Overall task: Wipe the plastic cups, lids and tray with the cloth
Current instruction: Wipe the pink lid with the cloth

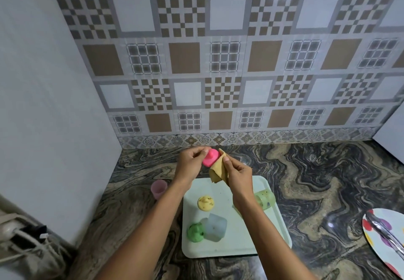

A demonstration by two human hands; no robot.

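The lid (210, 157) held up is bright pink; the cloth (218, 171) against it is mustard yellow. The tray (225, 247) is pale mint. On it lie a yellow lid (205, 203) with dark specks, a green lid (195, 232), a frosted white cup (215, 227) and a speckled light-green cup (265, 199). A pale pink cup (159, 188) stands on the desk (317, 181), swirled black and tan. The plate (380, 238) is white with coloured dots.
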